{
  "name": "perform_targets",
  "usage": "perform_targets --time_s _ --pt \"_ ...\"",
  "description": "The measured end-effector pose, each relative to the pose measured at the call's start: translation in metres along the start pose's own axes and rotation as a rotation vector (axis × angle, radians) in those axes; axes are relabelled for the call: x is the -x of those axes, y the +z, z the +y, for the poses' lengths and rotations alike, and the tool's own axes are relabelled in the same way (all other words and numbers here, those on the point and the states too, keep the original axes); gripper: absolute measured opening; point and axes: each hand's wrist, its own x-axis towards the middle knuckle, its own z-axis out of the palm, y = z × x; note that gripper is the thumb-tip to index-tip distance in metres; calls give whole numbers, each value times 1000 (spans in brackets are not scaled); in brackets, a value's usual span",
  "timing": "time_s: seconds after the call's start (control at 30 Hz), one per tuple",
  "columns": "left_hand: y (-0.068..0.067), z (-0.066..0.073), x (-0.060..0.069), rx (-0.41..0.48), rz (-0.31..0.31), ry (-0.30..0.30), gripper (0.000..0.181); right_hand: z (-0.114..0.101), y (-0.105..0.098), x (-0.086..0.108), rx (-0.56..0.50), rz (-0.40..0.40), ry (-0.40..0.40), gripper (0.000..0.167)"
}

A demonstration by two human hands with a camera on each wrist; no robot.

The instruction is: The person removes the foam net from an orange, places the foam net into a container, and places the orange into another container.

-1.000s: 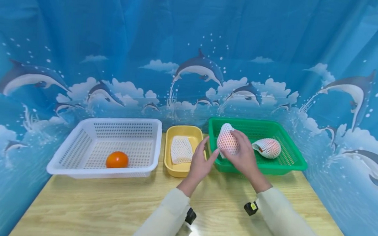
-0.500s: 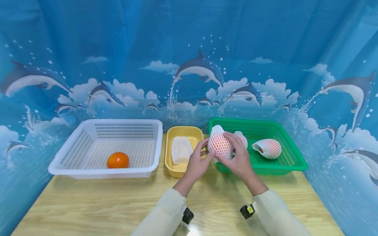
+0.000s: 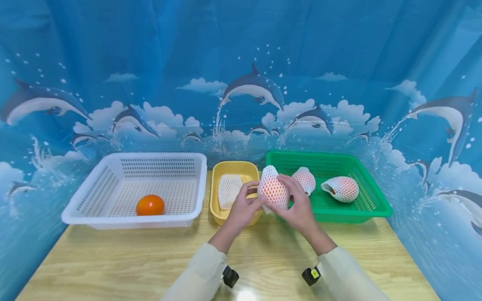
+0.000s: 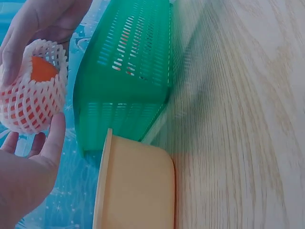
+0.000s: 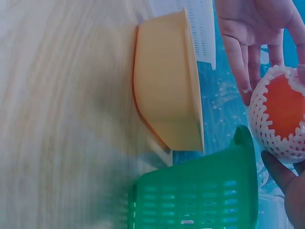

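Between both hands, above the gap of the yellow tray and green basket, an orange in a white foam net (image 3: 273,191) is held up. My left hand (image 3: 243,209) grips its left side with fingers and thumb. From the right, my right hand (image 3: 301,212) holds it with thumb and fingers. Through the net's opening, bare orange skin shows in both wrist views. Two more netted fruits, one nearer (image 3: 304,180) and one farther right (image 3: 341,189), lie in the green basket (image 3: 331,215). A loose foam net (image 3: 229,191) lies in the yellow tray (image 3: 220,220).
A white basket (image 3: 98,220) at the left holds one bare orange (image 3: 150,205). All the containers stand in a row along the back of the wooden table (image 3: 137,263). Behind them hangs a blue dolphin curtain (image 3: 168,51).
Both hands have brought the netted orange left and toward the person, out from over the green basket. My left hand has closed in onto it. The netted fruit behind has come into sight.
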Motion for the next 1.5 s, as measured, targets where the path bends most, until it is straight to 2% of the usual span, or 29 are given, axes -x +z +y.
perform_targets --time_s 0.17,0.33,0.5,0.77,1.07,1.3,1.5 --pt "-9 2 4 23 -17 -52 50 -1 7 4 -23 2 -6 73" --pt "-17 3 8 35 -32 -60 50 -6 12 7 -51 -2 9 74" --pt "-24 4 12 26 -46 -81 51 -25 14 9 -69 -12 15 72" --pt "-34 6 19 57 -95 -101 57 -25 21 15 -119 -37 -15 74" --pt "-50 13 31 43 -166 -132 81 -24 32 21 -106 -88 -156 73" --pt "-59 8 36 -12 -284 -174 78 -26 42 31 -47 -95 -251 75" --pt "-71 3 40 -34 -335 -205 78 -27 47 39 -47 -117 -295 79"
